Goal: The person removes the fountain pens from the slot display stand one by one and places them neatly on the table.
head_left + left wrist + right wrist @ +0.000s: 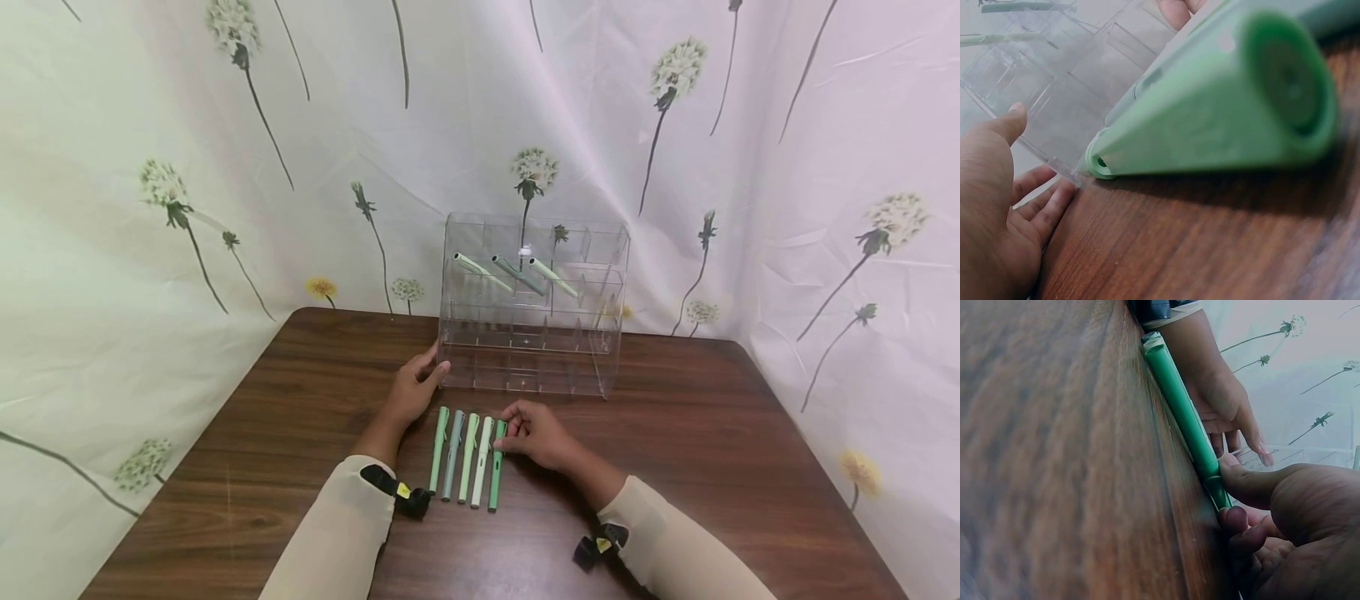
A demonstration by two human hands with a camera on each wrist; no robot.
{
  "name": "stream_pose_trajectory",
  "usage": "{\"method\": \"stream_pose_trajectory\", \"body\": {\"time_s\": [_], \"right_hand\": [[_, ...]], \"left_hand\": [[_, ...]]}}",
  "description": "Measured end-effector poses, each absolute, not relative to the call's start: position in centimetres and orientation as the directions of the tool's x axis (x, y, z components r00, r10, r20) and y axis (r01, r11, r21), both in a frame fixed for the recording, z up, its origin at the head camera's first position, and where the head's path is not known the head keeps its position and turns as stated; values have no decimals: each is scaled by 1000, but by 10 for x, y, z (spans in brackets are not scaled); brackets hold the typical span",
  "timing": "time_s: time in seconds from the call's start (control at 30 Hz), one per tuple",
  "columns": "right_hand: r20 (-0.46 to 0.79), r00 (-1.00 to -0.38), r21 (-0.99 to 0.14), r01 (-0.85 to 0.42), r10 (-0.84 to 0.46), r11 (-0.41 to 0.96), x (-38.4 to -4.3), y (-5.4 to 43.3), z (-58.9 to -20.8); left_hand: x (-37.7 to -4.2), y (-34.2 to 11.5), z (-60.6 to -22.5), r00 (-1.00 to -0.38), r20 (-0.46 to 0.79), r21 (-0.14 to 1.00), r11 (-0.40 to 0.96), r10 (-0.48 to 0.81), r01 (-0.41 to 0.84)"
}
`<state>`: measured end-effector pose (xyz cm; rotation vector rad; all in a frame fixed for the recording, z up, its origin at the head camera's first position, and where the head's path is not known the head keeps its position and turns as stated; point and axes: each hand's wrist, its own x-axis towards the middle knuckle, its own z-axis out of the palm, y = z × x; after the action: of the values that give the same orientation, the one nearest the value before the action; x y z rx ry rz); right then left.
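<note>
In the head view several fountain pens in greens and grey-blue lie side by side on the table. My right hand (534, 435) pinches the capped end of the rightmost, darker green pen (496, 479) between thumb and fingers; the pen still lies along the wood in the right wrist view. My left hand (412, 388) holds the lower left edge of a clear acrylic display rack (517, 379), thumb at the front and fingers round the side. Nearest to that hand is a light green pen (1185, 125), large in the left wrist view.
Three pens, among them a grey-green pen (517, 275), rest slanted in an upper tier of the rack. The rack has several divided tiers and stands at the back of the brown wooden table (675, 467). Behind it hangs a white curtain (465, 100) with dandelion prints.
</note>
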<state>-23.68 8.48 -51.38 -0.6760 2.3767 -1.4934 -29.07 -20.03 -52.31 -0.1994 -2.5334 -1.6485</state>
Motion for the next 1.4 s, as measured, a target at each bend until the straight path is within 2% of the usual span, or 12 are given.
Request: {"method": "stream_pose_trajectory", "body": {"time_s": [0.9, 1.13, 1.4], "right_hand": [[44, -875, -914, -230, -482, 334, -237, 85, -515], [15, -898, -925, -179, -439, 335, -238, 86, -515], [-20, -898, -934, -140, -441, 328, -237, 85, -505]], "left_hand": [[-292, -200, -525, -982, 181, 899, 394, 59, 189], [-292, -198, -525, -985, 166, 896, 410, 52, 173], [-293, -200, -525, -980, 196, 899, 392, 43, 197]]}}
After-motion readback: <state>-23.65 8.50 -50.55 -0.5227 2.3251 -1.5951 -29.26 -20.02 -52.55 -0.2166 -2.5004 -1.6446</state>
